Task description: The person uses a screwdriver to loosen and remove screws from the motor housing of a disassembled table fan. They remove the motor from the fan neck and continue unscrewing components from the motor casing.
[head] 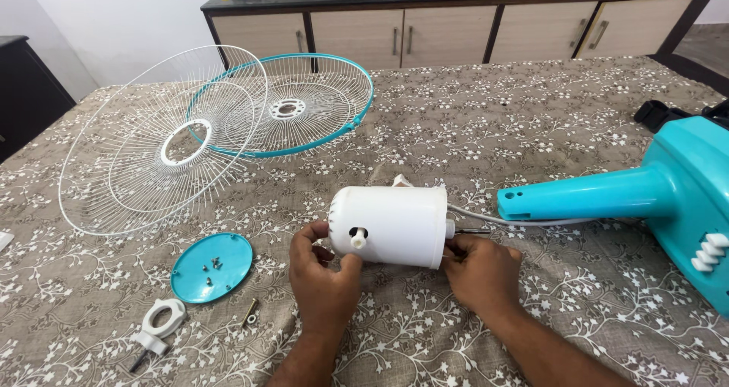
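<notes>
Patterned bench (531, 129): white motor housing (395, 224), likely light, rigid, smooth; left hand (323, 269), right hand (482, 269) fingers gripping both ends.

1 head-worn view is looking down and forward across the patterned table (531, 129), from the near edge toward the cabinets (456, 30) at the far wall. It is sitting close above the left hand (323, 269) and right hand (482, 273), which are filling the lower centre.
</notes>
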